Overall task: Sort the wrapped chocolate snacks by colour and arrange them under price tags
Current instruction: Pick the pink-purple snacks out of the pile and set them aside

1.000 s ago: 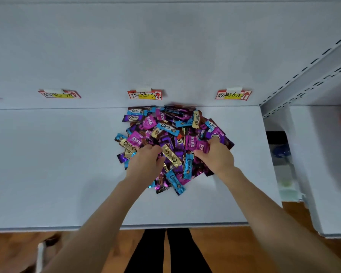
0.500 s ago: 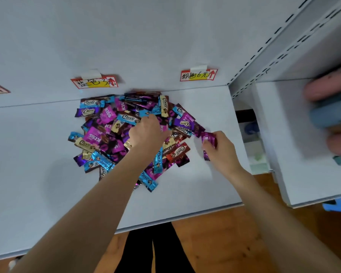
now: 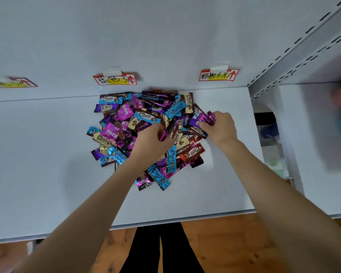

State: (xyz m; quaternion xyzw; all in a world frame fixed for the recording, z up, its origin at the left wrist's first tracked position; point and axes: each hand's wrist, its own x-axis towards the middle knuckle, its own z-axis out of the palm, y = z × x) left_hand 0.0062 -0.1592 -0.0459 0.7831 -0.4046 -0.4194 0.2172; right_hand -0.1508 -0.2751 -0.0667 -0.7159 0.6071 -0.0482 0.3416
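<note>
One snack pile [image 3: 146, 119], three price tags [image 3: 115, 79], left hand [image 3: 151, 140] gripping pink snack [image 3: 163, 134], right hand [image 3: 222, 127] pinching purple snacks [image 3: 208, 117], open shelf [image 3: 37, 154] beside.

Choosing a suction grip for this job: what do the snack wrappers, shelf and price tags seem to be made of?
Snack wrappers: thin plastic or foil film, glossy; they glint and crinkle. Shelf: probably painted sheet metal, matte pale grey, judging by the slotted upright. Price tags: paper or card, matte, handwritten, taped on.

Wrappers [image 3: 146, 117] blue, pink, purple, gold, maybe brown
</note>
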